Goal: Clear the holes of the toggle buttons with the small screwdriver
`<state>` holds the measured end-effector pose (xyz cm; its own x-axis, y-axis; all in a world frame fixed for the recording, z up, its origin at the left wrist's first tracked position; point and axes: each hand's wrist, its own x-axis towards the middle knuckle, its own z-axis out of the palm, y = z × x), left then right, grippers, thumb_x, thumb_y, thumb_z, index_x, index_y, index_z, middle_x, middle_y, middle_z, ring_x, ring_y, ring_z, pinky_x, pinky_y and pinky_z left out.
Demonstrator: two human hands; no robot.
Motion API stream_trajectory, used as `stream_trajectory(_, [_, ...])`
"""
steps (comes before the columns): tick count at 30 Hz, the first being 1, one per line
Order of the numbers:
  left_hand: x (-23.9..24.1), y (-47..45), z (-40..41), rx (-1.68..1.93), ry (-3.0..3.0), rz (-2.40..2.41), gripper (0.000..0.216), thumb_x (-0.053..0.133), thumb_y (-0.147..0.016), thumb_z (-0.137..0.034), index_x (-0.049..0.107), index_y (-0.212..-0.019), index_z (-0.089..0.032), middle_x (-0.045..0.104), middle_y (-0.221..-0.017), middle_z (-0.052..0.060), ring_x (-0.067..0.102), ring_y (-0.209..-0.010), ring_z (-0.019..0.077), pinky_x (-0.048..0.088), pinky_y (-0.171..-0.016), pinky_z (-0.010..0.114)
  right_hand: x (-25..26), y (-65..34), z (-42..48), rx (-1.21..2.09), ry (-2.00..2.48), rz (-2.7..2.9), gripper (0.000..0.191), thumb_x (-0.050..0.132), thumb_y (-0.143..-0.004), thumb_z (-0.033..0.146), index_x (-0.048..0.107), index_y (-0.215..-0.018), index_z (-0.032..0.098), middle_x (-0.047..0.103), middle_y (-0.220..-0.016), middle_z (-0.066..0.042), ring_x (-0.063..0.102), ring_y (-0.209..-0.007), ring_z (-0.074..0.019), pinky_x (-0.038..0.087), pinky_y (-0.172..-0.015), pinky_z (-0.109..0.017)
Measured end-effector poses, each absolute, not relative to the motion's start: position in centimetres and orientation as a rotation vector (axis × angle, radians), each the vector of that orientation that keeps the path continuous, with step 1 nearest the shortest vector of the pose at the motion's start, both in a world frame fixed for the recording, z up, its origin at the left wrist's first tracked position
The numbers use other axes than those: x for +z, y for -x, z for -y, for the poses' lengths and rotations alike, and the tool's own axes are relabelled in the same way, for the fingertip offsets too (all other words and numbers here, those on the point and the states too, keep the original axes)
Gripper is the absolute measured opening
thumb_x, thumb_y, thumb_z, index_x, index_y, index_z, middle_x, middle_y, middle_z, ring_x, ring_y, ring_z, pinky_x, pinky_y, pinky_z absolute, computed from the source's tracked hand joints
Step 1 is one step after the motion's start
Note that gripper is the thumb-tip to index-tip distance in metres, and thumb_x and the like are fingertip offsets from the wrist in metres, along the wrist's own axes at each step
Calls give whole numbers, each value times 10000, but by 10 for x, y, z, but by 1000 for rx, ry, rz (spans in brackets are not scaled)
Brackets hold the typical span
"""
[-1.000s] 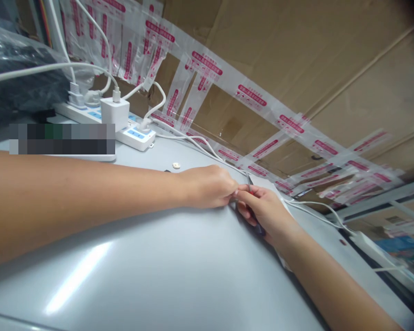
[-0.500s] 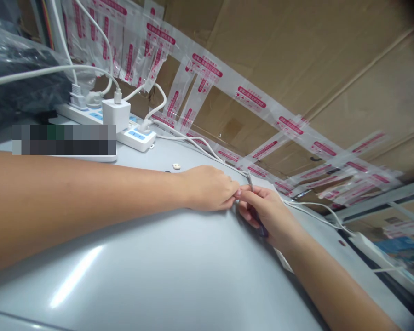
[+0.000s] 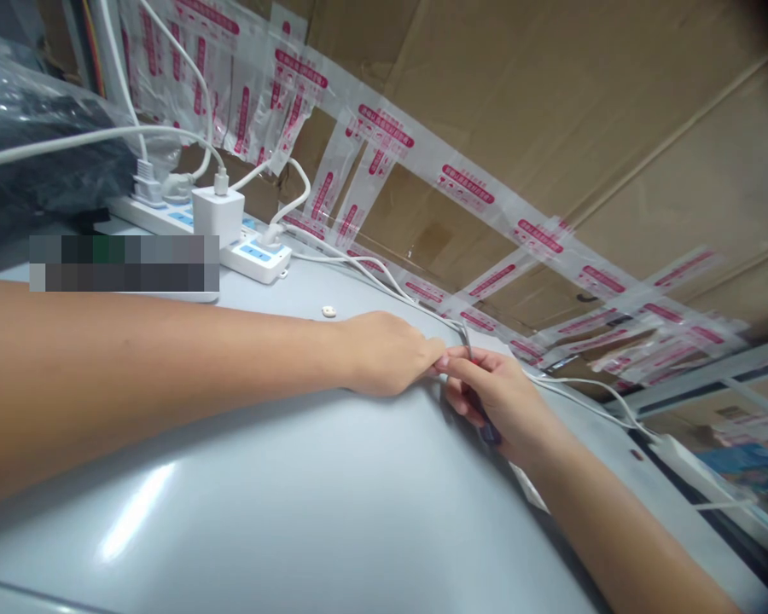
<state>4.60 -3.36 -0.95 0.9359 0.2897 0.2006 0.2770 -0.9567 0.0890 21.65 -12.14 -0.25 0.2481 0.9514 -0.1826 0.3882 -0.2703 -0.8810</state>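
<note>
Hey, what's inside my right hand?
Your right hand holds a dark object; its near end shows. The hand covers most of the rest, so I can't tell what it is.

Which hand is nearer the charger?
Left. The left hand is right of the charger, lower in view; the right hand is farther right and even lower.
</note>
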Motion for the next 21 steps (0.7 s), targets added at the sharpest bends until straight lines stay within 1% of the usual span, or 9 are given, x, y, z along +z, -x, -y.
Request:
stream_trajectory(2, [-8, -46, 33, 302, -3023, -438, 222, 394, -951, -211, 570, -1083, -176, 720, -913, 81, 671, -811, 230, 332, -560, 323, -2, -217, 122, 980, 1807, 1232, 301, 702, -785, 469, 606, -781, 184, 518, -453, 34, 337, -389, -60, 195, -371, -177])
stream_trajectory(3, [-7, -46, 33, 294, -3023, -442, 227, 388, -957, -217, 570, -1087, -178, 721, -910, 81, 672, -809, 230, 327, -556, 322, -3, -217, 122, 982, 1811, 1233, 304, 702, -785, 473, 607, -783, 184, 520, -452, 34, 333, -387, -61, 192, -370, -178])
stream_trajectory(6, [-6, -45, 35, 290, -3044, -462, 340, 282, -1022, -348, 566, -1094, -174, 722, -874, 87, 673, -788, 245, 311, -547, 331, -3, -218, 122, 986, 1808, 1234, 300, 700, -782, 463, 598, -752, 183, 520, -448, 30, 328, -386, -64, 188, -366, -185])
stream_trajectory(8, [-6, -46, 35, 290, -3057, -462, 380, 256, -1030, -380, 561, -1102, -166, 720, -845, 87, 671, -767, 251, 305, -541, 333, -3, -219, 121, 989, 1797, 1239, 293, 692, -784, 455, 595, -744, 182, 517, -442, 29, 330, -385, -67, 193, -368, -187])
stream_trajectory(12, [-5, -46, 37, 254, -3086, -452, 260, 375, -960, -229, 566, -1117, -149, 718, -807, 83, 664, -732, 248, 303, -533, 333, -2, -217, 122, 997, 1826, 1237, 276, 677, -795, 446, 600, -761, 183, 517, -423, 28, 327, -378, -67, 194, -378, -186])
stream_trajectory(15, [-6, -46, 37, 262, -3106, -450, 253, 410, -934, -206, 574, -1117, -146, 723, -808, 86, 664, -725, 251, 302, -531, 334, -1, -215, 123, 1002, 1838, 1234, 287, 674, -797, 453, 590, -748, 183, 517, -421, 27, 320, -376, -64, 188, -378, -184])
stream_trajectory(17, [-7, -46, 36, 307, -3116, -455, 262, 380, -969, -244, 573, -1121, -153, 724, -799, 81, 666, -717, 245, 301, -529, 331, 0, -215, 123, 1004, 1824, 1239, 292, 680, -796, 460, 589, -755, 185, 526, -432, 26, 327, -380, -66, 191, -377, -184])
stream_trajectory(19, [-10, -46, 36, 378, -3126, -464, 318, 333, -1013, -347, 572, -1115, -164, 726, -798, 78, 670, -714, 240, 310, -532, 326, 0, -216, 123, 995, 1811, 1246, 299, 689, -792, 470, 594, -772, 187, 537, -446, 26, 330, -380, -66, 198, -375, -185])
stream_trajectory(21, [-14, -47, 35, 453, -3137, -492, 369, 326, -1018, -425, 573, -1104, -165, 731, -826, 84, 677, -727, 242, 331, -541, 324, 1, -218, 121, 977, 1806, 1246, 319, 702, -784, 490, 602, -799, 187, 543, -454, 27, 327, -372, -63, 196, -373, -186])
